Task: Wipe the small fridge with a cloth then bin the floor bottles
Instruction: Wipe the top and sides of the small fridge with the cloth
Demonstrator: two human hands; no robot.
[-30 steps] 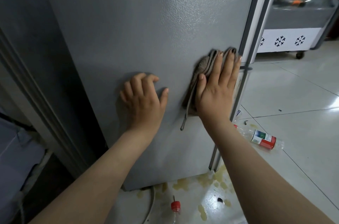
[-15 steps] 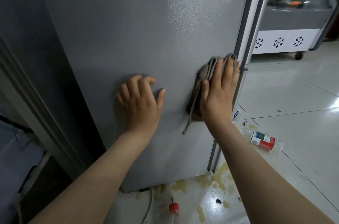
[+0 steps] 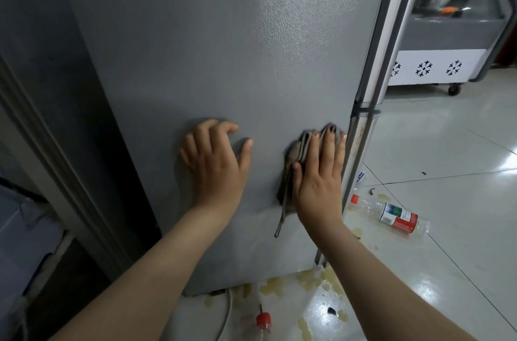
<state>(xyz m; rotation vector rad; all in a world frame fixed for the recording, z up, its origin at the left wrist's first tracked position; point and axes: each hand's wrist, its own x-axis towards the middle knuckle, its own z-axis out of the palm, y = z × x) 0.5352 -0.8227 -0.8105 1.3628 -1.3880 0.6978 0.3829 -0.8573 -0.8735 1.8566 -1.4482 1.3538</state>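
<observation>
The grey side panel of the small fridge (image 3: pixel 223 61) fills the view. My right hand (image 3: pixel 319 184) lies flat on a folded grey-brown cloth (image 3: pixel 296 156), pressing it against the panel near its right edge; a cloth loop hangs below. My left hand (image 3: pixel 215 164) rests against the panel to the left, fingers curled, holding nothing. A clear plastic bottle with a red cap and red-white label (image 3: pixel 391 214) lies on the floor at the right. A second red-capped bottle (image 3: pixel 263 324) lies at the bottom, mostly cut off.
Yellowish spills (image 3: pixel 313 282) spot the glossy white floor tiles by the fridge base. A white cable (image 3: pixel 228 312) runs out under the fridge. A chest freezer with snowflake marks (image 3: pixel 436 66) stands on wheels at the back right. A dark gap and door frame (image 3: pixel 42 128) lie left.
My right hand has slid the cloth down the panel along its right edge. My left hand has stayed pressed on the panel. The view has tilted down a little.
</observation>
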